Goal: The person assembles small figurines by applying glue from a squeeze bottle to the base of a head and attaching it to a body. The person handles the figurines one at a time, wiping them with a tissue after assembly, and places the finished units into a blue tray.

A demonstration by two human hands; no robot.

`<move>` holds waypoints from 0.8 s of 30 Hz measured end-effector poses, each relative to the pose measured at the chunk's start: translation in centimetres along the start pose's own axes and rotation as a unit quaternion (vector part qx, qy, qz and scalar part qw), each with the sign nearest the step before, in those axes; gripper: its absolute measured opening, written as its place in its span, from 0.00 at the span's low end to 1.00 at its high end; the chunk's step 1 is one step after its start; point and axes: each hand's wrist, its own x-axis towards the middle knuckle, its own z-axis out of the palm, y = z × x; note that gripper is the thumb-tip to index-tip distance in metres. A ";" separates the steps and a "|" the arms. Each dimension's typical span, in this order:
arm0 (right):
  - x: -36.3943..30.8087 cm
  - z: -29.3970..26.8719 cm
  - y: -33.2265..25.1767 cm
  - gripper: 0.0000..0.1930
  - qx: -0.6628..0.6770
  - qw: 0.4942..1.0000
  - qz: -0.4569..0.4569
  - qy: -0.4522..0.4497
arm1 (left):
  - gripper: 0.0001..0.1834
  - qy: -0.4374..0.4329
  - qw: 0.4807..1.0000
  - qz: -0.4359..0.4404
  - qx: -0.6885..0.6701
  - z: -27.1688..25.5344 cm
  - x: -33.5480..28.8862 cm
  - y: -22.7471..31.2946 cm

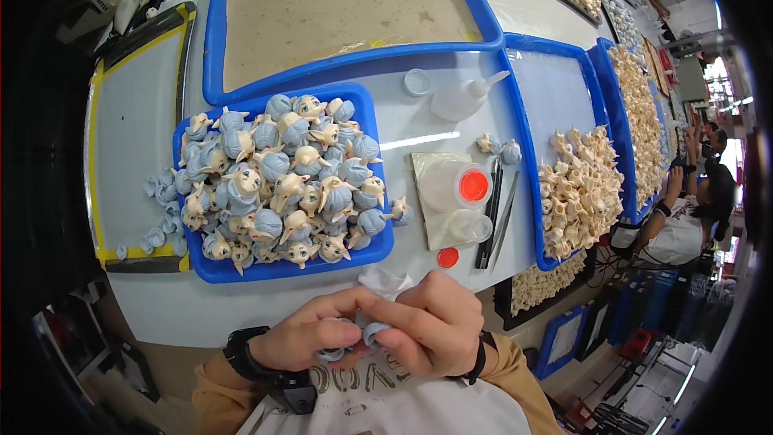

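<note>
Resting close together at the table's (pixel 266 306) near edge, the left hand (pixel 310 334) and right hand (pixel 435 326) are seen clasped around a small pale-blue moulded piece (pixel 366 330), which is pinched between the fingertips of both; a white cloth (pixel 385 280) is tucked behind the fingers. A black wristwatch (pixel 241 352) is worn on the left wrist. Just beyond the hands, a blue tray (pixel 282 270) is heaped with small figurine heads (pixel 282 185), cream faces with blue hair. Loose blue hair parts (pixel 161 201) are scattered to its left. To the right are listed a clear cup with an orange lid (pixel 459 185), a white squeeze bottle (pixel 465 97), dark slender tools (pixel 493 213) and a second tray holding unpainted cream heads (pixel 580 189).
</note>
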 end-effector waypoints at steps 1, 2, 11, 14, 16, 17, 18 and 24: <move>0.1 0.0 0.1 0.09 -0.009 1.000 0.012 0.000 | 0.17 0.013 1.000 0.002 0.022 0.4 0.1 0.2; 0.0 0.1 0.3 0.10 -0.008 1.000 0.021 -0.001 | 0.17 0.026 0.999 0.005 0.043 0.6 0.1 0.3; 0.2 0.4 0.5 0.22 0.088 0.995 0.046 -0.008 | 0.17 0.072 0.995 0.033 0.054 0.4 0.3 0.0; 0.1 0.3 0.3 0.25 0.069 0.997 0.020 -0.015 | 0.17 0.049 0.994 0.070 0.070 0.1 0.5 -0.2; -0.1 0.3 0.4 0.25 0.050 0.999 0.000 -0.017 | 0.17 0.030 0.992 0.074 0.096 -0.2 0.6 -0.5; -0.3 0.3 0.6 0.26 0.048 0.999 -0.009 -0.014 | 0.18 0.020 0.991 0.076 0.109 -0.2 0.6 -0.6; -0.4 0.2 0.8 0.26 0.048 0.999 -0.018 -0.013 | 0.17 0.030 0.996 0.069 0.041 -0.1 0.6 -0.5; 0.0 -0.5 0.4 0.23 0.057 0.998 0.011 -0.011 | 0.16 0.018 0.994 0.069 -0.079 -0.2 0.7 -0.7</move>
